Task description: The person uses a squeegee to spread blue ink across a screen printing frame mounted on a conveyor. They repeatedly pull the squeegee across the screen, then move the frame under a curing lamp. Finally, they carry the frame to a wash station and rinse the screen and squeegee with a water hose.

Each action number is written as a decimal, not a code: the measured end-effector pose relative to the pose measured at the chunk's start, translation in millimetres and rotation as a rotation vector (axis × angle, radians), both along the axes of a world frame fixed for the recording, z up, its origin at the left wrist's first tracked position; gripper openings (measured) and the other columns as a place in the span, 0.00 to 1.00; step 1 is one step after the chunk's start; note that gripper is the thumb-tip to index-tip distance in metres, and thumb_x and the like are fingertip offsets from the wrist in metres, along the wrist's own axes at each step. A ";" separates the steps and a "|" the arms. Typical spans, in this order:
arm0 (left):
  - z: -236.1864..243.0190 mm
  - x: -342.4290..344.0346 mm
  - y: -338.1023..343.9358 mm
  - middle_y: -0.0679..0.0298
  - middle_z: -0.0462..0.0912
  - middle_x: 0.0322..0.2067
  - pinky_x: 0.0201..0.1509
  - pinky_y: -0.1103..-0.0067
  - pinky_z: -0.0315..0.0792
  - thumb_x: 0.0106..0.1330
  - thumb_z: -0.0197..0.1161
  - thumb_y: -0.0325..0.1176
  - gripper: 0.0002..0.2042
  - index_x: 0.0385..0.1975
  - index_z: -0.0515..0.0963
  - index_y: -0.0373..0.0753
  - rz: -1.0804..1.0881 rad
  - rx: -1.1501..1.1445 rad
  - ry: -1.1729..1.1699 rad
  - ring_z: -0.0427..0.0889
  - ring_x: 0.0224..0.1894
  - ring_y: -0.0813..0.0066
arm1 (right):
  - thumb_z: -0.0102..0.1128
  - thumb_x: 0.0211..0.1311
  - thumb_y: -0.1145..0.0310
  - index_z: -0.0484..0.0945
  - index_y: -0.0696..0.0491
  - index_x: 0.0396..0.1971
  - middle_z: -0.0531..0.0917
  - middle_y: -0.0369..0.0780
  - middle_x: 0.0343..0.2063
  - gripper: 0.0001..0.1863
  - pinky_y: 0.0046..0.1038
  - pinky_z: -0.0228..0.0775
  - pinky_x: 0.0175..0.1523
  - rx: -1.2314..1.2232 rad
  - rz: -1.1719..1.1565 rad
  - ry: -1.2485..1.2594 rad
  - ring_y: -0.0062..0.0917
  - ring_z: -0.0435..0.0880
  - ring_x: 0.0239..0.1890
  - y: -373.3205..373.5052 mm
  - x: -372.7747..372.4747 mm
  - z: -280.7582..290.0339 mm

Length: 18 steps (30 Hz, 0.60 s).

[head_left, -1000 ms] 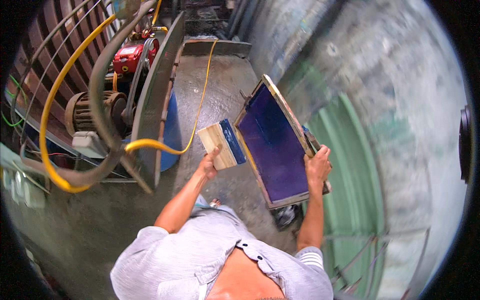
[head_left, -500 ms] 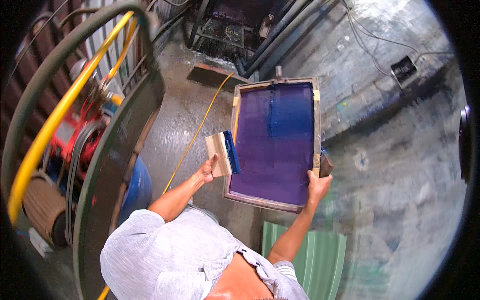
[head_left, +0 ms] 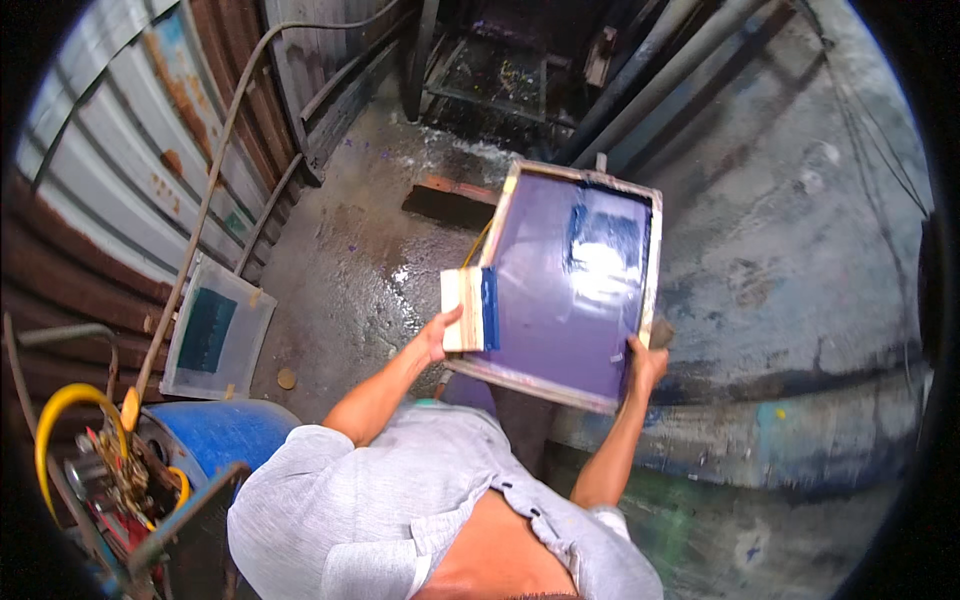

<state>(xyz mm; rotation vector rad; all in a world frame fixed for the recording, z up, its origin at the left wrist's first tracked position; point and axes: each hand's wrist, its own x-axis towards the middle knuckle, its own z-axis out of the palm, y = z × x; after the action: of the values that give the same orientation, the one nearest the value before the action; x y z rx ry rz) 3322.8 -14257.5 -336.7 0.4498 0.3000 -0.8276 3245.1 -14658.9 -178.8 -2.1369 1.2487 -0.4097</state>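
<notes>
A screen-printing frame (head_left: pixel 545 325) with purple mesh hangs tilted before me, a dark blue patch near its far end and a bright glare on it. My right hand (head_left: pixel 650 364) is closed around its right edge near the lower corner. Behind those fingers sticks out a brownish block-like piece (head_left: pixel 662 333), mostly hidden. My left hand (head_left: pixel 436 336) grips a squeegee (head_left: pixel 462 308) by its pale wooden handle. The squeegee's blade edge is coated with blue ink and overlaps the frame's left side; whether they touch, I cannot tell.
At lower left stand a blue barrel (head_left: pixel 225 428) and a machine (head_left: pixel 112 475) with a yellow hose. Another screen (head_left: pixel 250 318) leans by the corrugated wall (head_left: pixel 120 160). Ahead are wet floor (head_left: pixel 340 260), a dark brick-edged recess (head_left: pixel 450 206) and pipes (head_left: pixel 650 75). A grey wall (head_left: pixel 790 300) rises at right.
My view has swung left, away from the machine, showing the leaning screen. Frame and squeegee have come closer together, and the frame has tilted, so glare now shows on its mesh.
</notes>
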 end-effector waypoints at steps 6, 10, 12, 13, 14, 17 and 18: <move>42.3 206.4 13.8 0.53 0.83 0.51 0.59 0.60 0.78 0.70 0.61 0.47 0.26 0.60 0.73 0.34 0.131 0.308 -0.051 0.85 0.51 0.58 | 0.61 0.59 0.37 0.75 0.75 0.48 0.79 0.66 0.49 0.46 0.42 0.69 0.61 0.065 0.018 0.013 0.55 0.79 0.56 8.4 256.7 -35.3; 6.3 334.3 76.2 0.53 0.84 0.50 0.57 0.63 0.78 0.65 0.67 0.39 0.23 0.56 0.77 0.33 0.224 0.569 0.025 0.86 0.49 0.59 | 0.59 0.64 0.42 0.76 0.69 0.49 0.81 0.63 0.49 0.38 0.45 0.69 0.60 0.113 -0.029 0.050 0.56 0.79 0.55 65.1 395.1 -107.2; -28.2 405.5 106.3 0.52 0.85 0.49 0.55 0.63 0.79 0.63 0.68 0.37 0.23 0.55 0.77 0.31 0.247 0.599 0.092 0.86 0.48 0.59 | 0.59 0.64 0.42 0.76 0.67 0.49 0.81 0.63 0.48 0.36 0.47 0.68 0.60 0.099 -0.046 0.087 0.57 0.79 0.54 91.4 464.9 -150.2; -33.2 445.7 107.0 0.51 0.85 0.47 0.56 0.63 0.79 0.60 0.72 0.33 0.23 0.53 0.78 0.28 0.276 0.646 0.085 0.87 0.47 0.59 | 0.60 0.64 0.43 0.75 0.67 0.49 0.81 0.63 0.47 0.36 0.48 0.69 0.60 0.068 -0.068 0.063 0.58 0.79 0.53 95.9 506.2 -166.7; -41.6 470.2 112.1 0.50 0.85 0.47 0.56 0.63 0.79 0.60 0.72 0.32 0.23 0.53 0.78 0.28 0.240 0.686 0.082 0.87 0.46 0.59 | 0.59 0.64 0.41 0.76 0.66 0.49 0.81 0.63 0.48 0.37 0.49 0.68 0.60 0.039 -0.105 0.105 0.58 0.78 0.54 102.8 524.4 -187.1; -68.8 553.0 118.2 0.50 0.85 0.46 0.54 0.66 0.78 0.57 0.74 0.33 0.25 0.51 0.78 0.25 0.106 0.713 0.074 0.86 0.46 0.59 | 0.58 0.64 0.39 0.76 0.67 0.50 0.81 0.63 0.48 0.39 0.48 0.68 0.60 0.002 -0.230 0.137 0.59 0.78 0.54 95.1 579.1 -235.7; -86.3 564.9 121.2 0.51 0.86 0.45 0.54 0.67 0.78 0.57 0.75 0.34 0.25 0.50 0.78 0.25 0.113 0.787 0.091 0.86 0.45 0.60 | 0.57 0.63 0.36 0.76 0.68 0.51 0.80 0.63 0.48 0.42 0.49 0.66 0.62 0.055 -0.250 0.176 0.58 0.78 0.54 90.2 581.0 -246.3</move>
<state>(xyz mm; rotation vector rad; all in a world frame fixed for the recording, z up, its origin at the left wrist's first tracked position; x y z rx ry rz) 3887.6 -14136.3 -422.9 1.1184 0.7353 -0.5957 3826.1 -14568.7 -425.1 -2.0112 1.6175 -0.2911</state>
